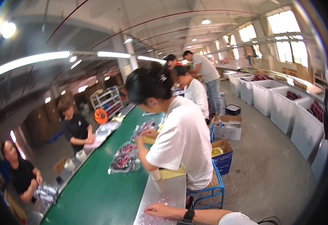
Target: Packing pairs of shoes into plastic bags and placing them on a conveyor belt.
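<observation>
My right hand (159,210) reaches in low from the right, with a dark watch on its wrist. Its bent fingers are together on a crinkled clear plastic bag (149,219) with pinkish bits in or under it. The bag lies on the grey metal bench edge (149,197). My left hand is out of view. Just beyond, a co-worker in a white shirt (184,138) bends over the green conveyor belt (92,187). That person's hands are at clear-bagged dark and red items (126,157). A yellow perforated mat (171,173) lies by their elbow.
Two people in black (75,129) stand across the belt; one handles a shiny bag (45,193). Blue-framed stools (218,180), a blue box (223,157) and a cardboard box (227,129) stand behind the seated workers. Large white bins (280,107) line the right wall.
</observation>
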Motion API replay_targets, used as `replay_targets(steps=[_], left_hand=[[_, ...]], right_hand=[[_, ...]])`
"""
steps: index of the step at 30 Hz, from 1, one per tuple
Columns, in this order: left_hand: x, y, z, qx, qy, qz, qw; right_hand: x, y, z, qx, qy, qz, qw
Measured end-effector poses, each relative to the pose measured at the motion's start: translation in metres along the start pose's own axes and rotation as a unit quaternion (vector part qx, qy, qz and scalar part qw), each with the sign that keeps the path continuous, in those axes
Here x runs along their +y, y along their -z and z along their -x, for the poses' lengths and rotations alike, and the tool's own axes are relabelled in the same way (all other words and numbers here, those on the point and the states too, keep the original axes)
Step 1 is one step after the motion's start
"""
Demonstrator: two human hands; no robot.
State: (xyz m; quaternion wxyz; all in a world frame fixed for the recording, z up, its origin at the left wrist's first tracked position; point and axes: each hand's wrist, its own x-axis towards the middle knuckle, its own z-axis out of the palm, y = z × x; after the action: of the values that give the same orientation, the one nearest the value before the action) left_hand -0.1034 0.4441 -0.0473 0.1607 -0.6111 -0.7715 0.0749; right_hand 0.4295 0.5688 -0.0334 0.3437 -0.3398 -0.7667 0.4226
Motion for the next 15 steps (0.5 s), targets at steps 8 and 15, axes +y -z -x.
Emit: replay_targets(steps=[8,15], left_hand=[[0.041,0.079,-0.015,-0.082,-0.007,-0.102,0.991],[0.059,0.106,-0.050,0.213,0.030,0.478,0.852]], right_hand=[[0.023,0.012,0.023,0.008,0.009,-0.007,1.000],[0.011,0.028,0.022,0.027,-0.025,0.004,0.999]])
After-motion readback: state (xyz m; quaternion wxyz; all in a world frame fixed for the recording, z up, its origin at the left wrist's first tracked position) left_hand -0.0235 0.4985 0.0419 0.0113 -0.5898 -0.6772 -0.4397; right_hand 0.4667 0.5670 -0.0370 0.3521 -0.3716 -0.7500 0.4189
